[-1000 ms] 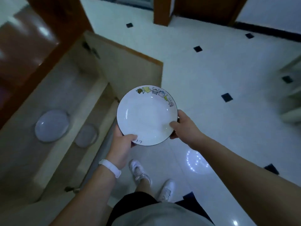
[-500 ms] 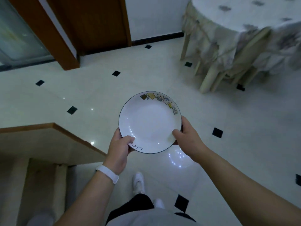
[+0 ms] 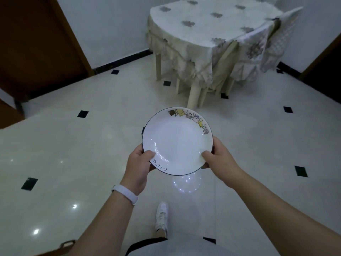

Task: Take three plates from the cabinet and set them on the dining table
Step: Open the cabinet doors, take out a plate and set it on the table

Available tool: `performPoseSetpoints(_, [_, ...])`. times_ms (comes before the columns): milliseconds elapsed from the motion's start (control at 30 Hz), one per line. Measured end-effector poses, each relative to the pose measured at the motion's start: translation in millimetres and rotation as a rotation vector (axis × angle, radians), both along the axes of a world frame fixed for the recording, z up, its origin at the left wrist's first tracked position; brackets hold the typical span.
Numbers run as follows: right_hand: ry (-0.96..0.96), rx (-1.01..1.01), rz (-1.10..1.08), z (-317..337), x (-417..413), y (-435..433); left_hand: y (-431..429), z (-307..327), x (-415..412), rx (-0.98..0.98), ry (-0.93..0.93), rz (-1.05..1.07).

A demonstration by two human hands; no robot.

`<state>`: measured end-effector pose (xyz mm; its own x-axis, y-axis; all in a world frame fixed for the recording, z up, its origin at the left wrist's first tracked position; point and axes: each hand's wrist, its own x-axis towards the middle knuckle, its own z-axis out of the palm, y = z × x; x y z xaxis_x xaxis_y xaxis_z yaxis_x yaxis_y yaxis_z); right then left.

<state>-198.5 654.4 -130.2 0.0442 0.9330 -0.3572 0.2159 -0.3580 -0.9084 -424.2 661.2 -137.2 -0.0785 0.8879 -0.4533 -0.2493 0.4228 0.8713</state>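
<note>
A white plate [image 3: 178, 140] with a dark rim and small coloured drawings along its far edge is held level in front of me, above the floor. My left hand [image 3: 138, 167] grips its near-left rim, thumb on top. On the near-right rim sits my right hand [image 3: 220, 159], thumb also on top. The dining table [image 3: 208, 24], round and covered with a pale flowered cloth, stands ahead at the upper right, some way beyond the plate. Whether more plates lie under this one I cannot tell.
Pale chairs [image 3: 227, 58] are tucked under the table's near side. A dark wooden door [image 3: 36, 47] fills the upper left. The glossy white tiled floor [image 3: 73, 145] with small black squares lies between me and the table. An open cabinet door's corner [image 3: 60, 246] shows at bottom left.
The view has swung away from the open cabinet toward the dining table, which now stands nearer and more central. Both hands keep the same hold on the plate.
</note>
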Motion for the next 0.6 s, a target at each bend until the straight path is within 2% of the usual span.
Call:
performPoseSetpoints(267, [-0.021, 0.071, -0.242, 17, 22, 43, 94, 21, 32, 0.05, -0.017, -0.197])
performPoseSetpoints(600, [0.007, 0.081, -0.544, 24, 98, 55, 166, 24, 132, 0.032, -0.068, -0.493])
